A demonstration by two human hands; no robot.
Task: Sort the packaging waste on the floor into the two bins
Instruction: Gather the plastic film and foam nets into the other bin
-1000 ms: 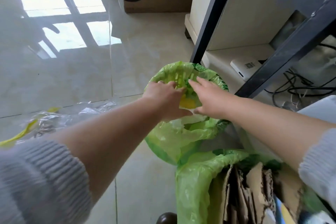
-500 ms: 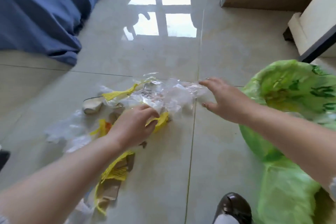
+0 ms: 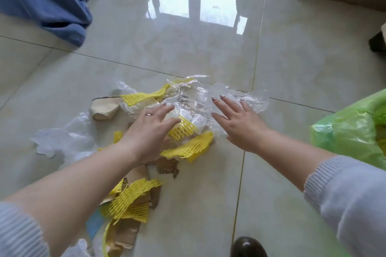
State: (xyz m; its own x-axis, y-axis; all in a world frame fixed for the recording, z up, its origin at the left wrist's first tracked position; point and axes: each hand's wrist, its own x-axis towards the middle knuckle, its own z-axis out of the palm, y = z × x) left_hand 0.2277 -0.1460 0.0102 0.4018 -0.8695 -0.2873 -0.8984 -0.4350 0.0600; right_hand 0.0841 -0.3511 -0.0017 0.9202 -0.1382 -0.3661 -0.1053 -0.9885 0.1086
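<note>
Overhead, spread empty fingers [image 3: 224, 101] of both hands hover over waste [image 3: 188, 146] on glossy floor tiles [image 3: 302, 58].

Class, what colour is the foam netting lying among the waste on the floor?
Yellow: the foam netting shows best in the head view.

There is just one view, worn on the person's head, wide-angled, looking forward and steeply down at the floor [image 3: 292, 52] from close above. Both forearms reach in from the lower corners; a shoe [image 3: 248, 247] sits at the bottom edge.
</note>
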